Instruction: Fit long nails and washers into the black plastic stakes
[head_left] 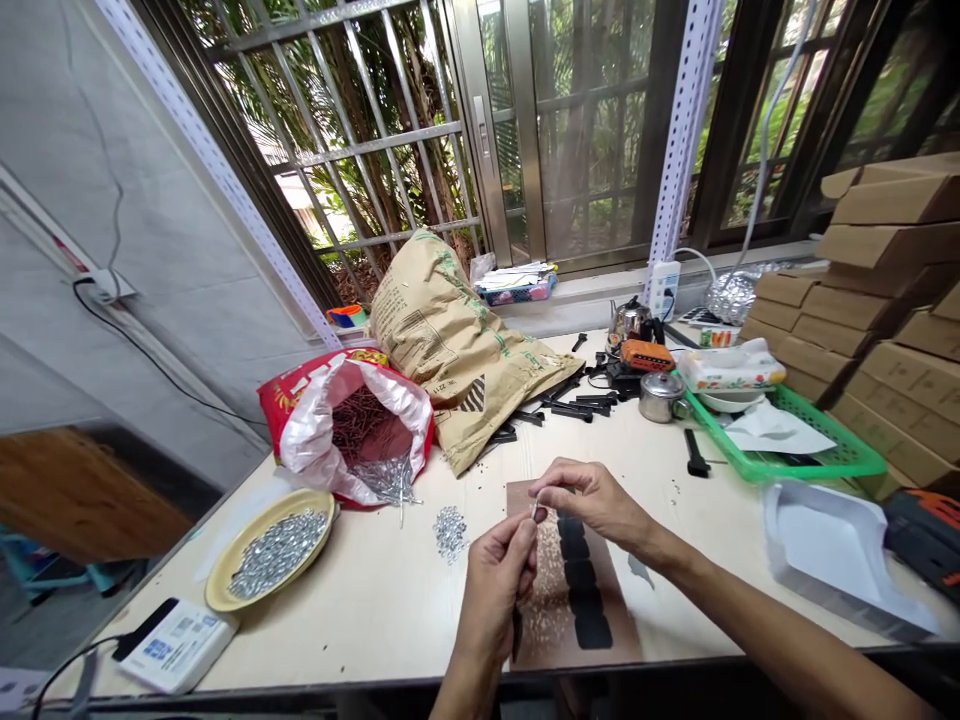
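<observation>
both hands meet above a brown board [577,590] lying flat at the near edge of the pale table [375,600]. the left hand [495,580] has its fingers curled narrow, thumb and forefinger pinched on a small silver screw [535,510] held upright; a dark piece shows below its palm, too hidden to identify. the right hand [592,497] comes in from the right, fingertips closed narrow on the top of the same screw, so the two hands touch there. the board carries a column of black parts [581,580] down its middle and a scatter of small pale bits to their left. just left of the board sits a small heap of silver nuts [450,530]. further left, a yellow plate [225,570] holds more silver hardware. behind it an open red and white bag [352,420] spills long screws toward the table, and a brown paper sack [457,340] leans beside it. to the right, a green basket [825,465] and a white tray [840,545] stand well apart from the hands.
</observation>
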